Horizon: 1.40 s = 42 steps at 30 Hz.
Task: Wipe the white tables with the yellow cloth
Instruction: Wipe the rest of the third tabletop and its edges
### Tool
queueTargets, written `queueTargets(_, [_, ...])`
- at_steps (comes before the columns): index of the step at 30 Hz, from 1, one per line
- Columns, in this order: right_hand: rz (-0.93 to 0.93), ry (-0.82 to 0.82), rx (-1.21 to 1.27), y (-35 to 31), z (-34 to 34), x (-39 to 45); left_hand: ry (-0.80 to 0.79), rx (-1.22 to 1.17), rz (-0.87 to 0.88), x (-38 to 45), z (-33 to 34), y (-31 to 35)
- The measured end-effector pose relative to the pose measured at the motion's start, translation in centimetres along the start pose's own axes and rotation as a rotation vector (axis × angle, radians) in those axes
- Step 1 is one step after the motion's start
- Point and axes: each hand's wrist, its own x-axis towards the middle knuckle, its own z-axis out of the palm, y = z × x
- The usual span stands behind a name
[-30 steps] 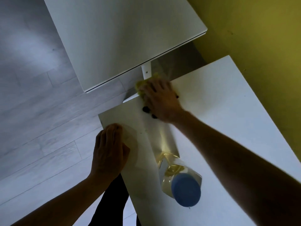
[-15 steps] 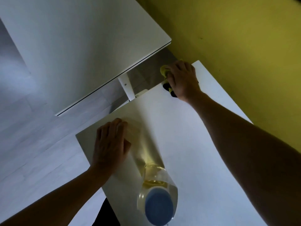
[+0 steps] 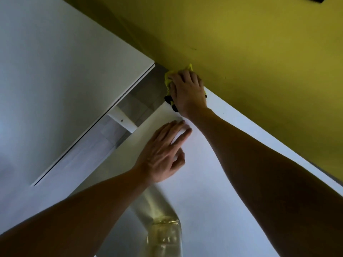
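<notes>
The right hand [image 3: 187, 91] is pressed down on the yellow cloth [image 3: 168, 80], fingers bent over it and bunching it against the far corner of the near worktop [image 3: 213, 182], right where that corner meets the yellow-green wall [image 3: 241, 43]. Only a small edge of the cloth shows past the fingers, with some dark patches at its lower rim. The left hand [image 3: 163, 154] holds nothing: it lies flat on the same worktop, fingers fairly straight and spread, apparently bracing the reach.

A clear bottle [image 3: 164, 236] with yellowish liquid stands on the near worktop, close to the camera. A second white worktop [image 3: 55, 80] sits to the left, across a narrow gap that shows grey floor [image 3: 141, 97] and a white leg [image 3: 122, 119].

As for progress, the cloth is at the very back corner, so the near worktop looks at least partly covered, though no wet marks or streaks show what has been wiped. Nothing touches the second worktop; I judge that it remains to be done, or at least checked.
</notes>
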Motion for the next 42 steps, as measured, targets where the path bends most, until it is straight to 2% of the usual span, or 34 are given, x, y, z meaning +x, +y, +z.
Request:
queueTargets(3, [0.149, 0.030, -0.027, -0.6, 0.1, 0.5, -0.010, 0.001, 0.004, 0.1, 0.3, 0.0])
queueTargets(8, [0.328, -0.029, 0.015, -0.3, -0.5, 1.7, 0.022, -0.025, 0.023, 0.1, 0.5, -0.1])
queueTargets(14, [0.391, -0.086, 0.100, 1.0, -2.2, 0.7, 0.017, -0.033, 0.026, -0.1, 0.5, -0.2])
queueTargets(17, [0.377, -0.084, 0.061, 1.5, -2.8, -0.9, 0.006, -0.033, 0.021, 0.0, 0.3, -0.1])
queueTargets(21, [0.474, -0.113, 0.035, 3.0, -3.5, -1.9, 0.005, -0.057, 0.018, 0.1, 0.2, -0.1])
queueTargets(27, [0.483, -0.004, 0.055, 6.8, -4.9, -6.9, 0.067, -0.080, 0.021, 0.2, 0.3, -0.1])
queueTargets(29, [0.510, -0.015, 0.015, 7.0, -5.2, -7.8, 0.078, -0.075, 0.033, 0.2, 0.4, -0.1])
queueTargets(32, [0.504, -0.077, -0.030, 5.8, -4.9, -6.2, 0.075, -0.080, 0.036, 0.0, 0.6, -0.3])
queueTargets(37, [0.419, -0.204, 0.067, 3.0, -3.5, -0.6, 0.078, -0.052, 0.055, 0.0, 0.8, -0.3])
queueTargets(42, [0.509, -0.084, 0.066, 3.9, -3.8, -3.7, 0.075, -0.026, 0.093, -0.1, 0.8, -0.5])
